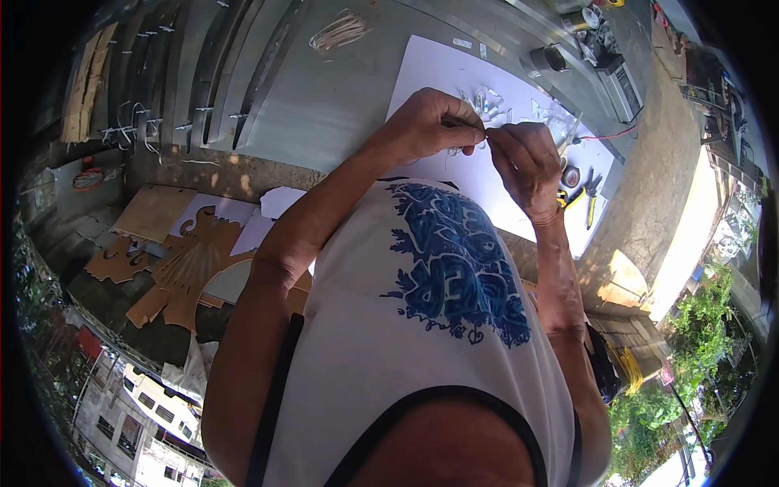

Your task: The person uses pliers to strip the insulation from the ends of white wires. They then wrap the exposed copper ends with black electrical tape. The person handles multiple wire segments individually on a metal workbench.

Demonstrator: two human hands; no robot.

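My left hand (438, 123) and my right hand (526, 166) meet over a white sheet (422, 69) on the table. The fingers of both are closed in a pinch, tips almost touching. Whatever lies between them is too small and dark to name. Just beyond the fingertips, several small clear and whitish pieces (487, 101) are scattered on the sheet. Close to my right wrist sit a black tape roll (571, 176) and yellow-and-black pliers (592, 200). Another yellow-handled tool (574, 197) is beside them.
Long dark metal strips (219, 73) with clips lie at the far left of the grey tabletop (316, 89). A coil of pale strands (339, 31) is at the back. A dark cup (548, 58) and a box-shaped device (621, 88) stand back right. Cut brown boards (187, 264) are lower left.
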